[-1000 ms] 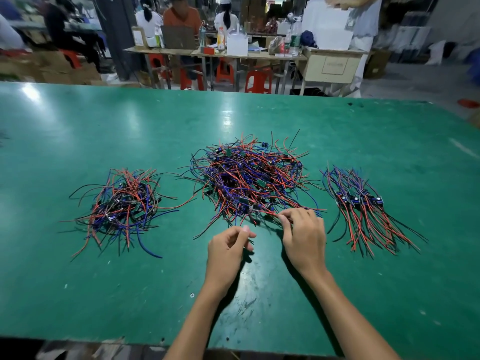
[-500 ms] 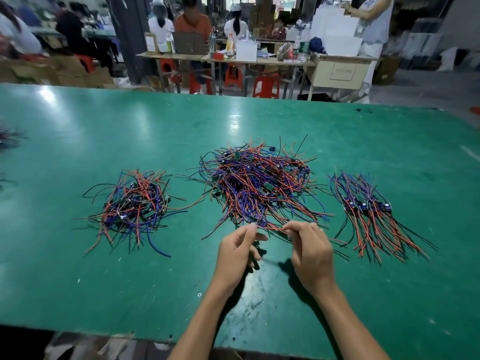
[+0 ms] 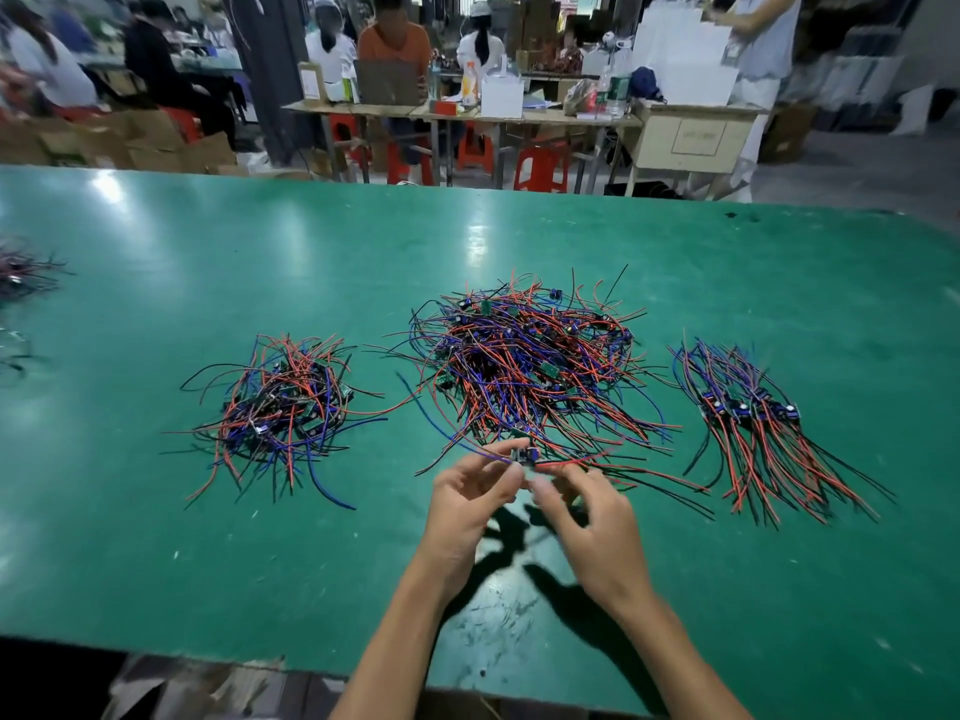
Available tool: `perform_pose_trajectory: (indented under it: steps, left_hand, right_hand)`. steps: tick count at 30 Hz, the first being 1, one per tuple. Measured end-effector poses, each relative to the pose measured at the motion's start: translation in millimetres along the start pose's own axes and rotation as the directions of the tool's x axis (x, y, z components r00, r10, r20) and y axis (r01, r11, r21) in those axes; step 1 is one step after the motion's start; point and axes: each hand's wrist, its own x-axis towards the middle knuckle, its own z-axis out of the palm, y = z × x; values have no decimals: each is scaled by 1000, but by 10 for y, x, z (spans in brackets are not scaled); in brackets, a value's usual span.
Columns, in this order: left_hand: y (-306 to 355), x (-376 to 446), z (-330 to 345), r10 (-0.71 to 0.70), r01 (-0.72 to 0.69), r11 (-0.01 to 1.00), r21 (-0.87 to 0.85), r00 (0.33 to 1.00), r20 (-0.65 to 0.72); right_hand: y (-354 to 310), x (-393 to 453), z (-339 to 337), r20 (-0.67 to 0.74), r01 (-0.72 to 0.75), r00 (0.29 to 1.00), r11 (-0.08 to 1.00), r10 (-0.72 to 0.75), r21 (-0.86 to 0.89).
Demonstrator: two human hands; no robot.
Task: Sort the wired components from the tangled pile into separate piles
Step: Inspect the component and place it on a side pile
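A big tangled pile of small boards with red, blue and black wires lies mid-table. A smaller tangled pile sits to its left. On the right lies a neater pile with its wires combed toward me. Just in front of the big pile, my left hand and my right hand are raised off the table and together pinch one wired component. Its blue wire trails left and its red wire trails right.
The green table reaches a near edge at the bottom. More wire bundles lie at the far left edge. Behind the table, people sit at a workbench with red stools and boxes.
Both hands have lifted from the table at the pile's front edge and come together, now holding one component pulled out of the big pile. The camera view has tilted up a little.
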Motion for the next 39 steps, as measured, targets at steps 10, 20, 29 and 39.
perform_pose_trajectory:
  steps: [10,20,29,39]
  left_hand:
    - [-26,-29,34,-36,23,979,204,997,62]
    - [-89,-2,93,-51,57,956,288,998,-29]
    - [45,109,106,-297,217,886,411,944,143]
    - [38,132,192,-452,388,872,299,874,182]
  right_hand:
    - [166,56,-141,90,-299,944,710,316,637]
    - [351,206,-444,426,-536,830,303,360,788]
    - [310,264,-253,363,-357,915,776,177,520]
    - [322,149,-115,95,-261,965,869,244,421]
